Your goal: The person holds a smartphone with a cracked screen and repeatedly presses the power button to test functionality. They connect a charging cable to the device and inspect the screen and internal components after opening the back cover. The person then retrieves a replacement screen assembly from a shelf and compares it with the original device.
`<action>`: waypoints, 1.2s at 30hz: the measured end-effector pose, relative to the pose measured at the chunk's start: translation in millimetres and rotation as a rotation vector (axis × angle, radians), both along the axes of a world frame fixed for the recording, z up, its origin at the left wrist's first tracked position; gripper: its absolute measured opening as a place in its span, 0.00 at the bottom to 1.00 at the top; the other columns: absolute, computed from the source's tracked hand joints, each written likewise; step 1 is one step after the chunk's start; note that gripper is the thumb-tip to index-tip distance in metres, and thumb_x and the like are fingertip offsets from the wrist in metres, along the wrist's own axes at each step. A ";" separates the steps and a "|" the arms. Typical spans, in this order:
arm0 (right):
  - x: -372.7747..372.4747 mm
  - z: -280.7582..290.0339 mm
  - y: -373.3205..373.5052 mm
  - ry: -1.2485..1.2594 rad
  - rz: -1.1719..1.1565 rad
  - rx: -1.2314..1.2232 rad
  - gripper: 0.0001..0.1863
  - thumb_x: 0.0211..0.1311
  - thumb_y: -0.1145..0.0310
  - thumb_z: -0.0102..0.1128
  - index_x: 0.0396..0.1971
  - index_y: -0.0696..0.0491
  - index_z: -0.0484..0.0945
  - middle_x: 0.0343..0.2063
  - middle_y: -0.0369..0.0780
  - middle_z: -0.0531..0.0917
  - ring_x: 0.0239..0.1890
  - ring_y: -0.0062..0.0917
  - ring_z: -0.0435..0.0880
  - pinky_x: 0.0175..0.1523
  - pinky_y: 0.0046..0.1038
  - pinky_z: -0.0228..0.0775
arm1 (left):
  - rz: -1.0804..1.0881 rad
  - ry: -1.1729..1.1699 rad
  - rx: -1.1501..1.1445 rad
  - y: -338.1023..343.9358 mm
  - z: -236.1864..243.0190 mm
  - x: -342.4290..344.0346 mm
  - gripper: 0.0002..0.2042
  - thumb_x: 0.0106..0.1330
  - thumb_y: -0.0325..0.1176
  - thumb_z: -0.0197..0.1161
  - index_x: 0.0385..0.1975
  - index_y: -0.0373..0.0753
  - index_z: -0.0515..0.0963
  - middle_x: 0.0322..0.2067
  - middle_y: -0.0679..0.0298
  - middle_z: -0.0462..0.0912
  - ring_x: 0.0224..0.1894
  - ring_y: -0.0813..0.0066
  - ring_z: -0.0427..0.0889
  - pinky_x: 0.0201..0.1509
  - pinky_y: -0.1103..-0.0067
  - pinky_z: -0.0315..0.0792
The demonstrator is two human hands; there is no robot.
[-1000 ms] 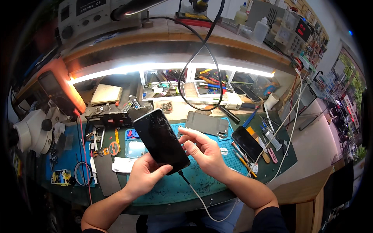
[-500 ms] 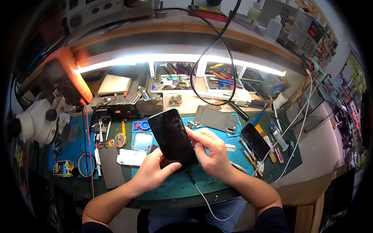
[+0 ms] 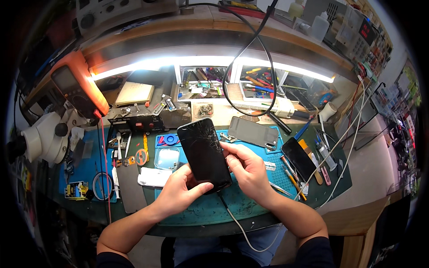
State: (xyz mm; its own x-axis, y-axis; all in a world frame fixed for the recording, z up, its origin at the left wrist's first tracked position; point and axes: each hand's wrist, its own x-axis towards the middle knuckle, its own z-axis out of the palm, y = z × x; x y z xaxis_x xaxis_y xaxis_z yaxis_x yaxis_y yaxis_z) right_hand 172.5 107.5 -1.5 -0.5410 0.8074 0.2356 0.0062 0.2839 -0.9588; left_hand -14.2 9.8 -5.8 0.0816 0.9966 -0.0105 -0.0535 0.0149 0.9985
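Observation:
A black smartphone with a cracked upper right corner is held tilted above the blue work mat. Its screen is dark. My left hand grips the lower left edge, thumb across the front and fingers behind, partly hidden. At the right edge, my right hand is closed, with thumb and fingertips on the phone's side. A pale cable runs from the phone's bottom end down past the bench edge. Behind the phone lies a loose screen panel.
Right of the mat lie another black phone, a syringe and several tools. To the left are a clear plastic box, a white case and an orange multimeter. A black cable loop hangs in front of the shelf.
The phone and both hands sit slightly more upright and a little to the right in view. The whole scene has shifted slightly as the view moved. Both hands keep hold of the phone.

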 end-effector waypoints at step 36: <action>31.8 1.0 -115.5 -0.254 -0.400 0.138 0.13 0.59 0.71 0.67 0.42 0.58 0.76 0.23 0.36 0.82 0.24 0.14 0.80 0.28 0.17 0.70 | 0.086 -0.307 0.126 -26.4 -2.7 37.9 0.15 0.65 0.23 0.64 0.50 0.32 0.70 0.46 0.58 0.81 0.47 0.74 0.81 0.52 0.79 0.76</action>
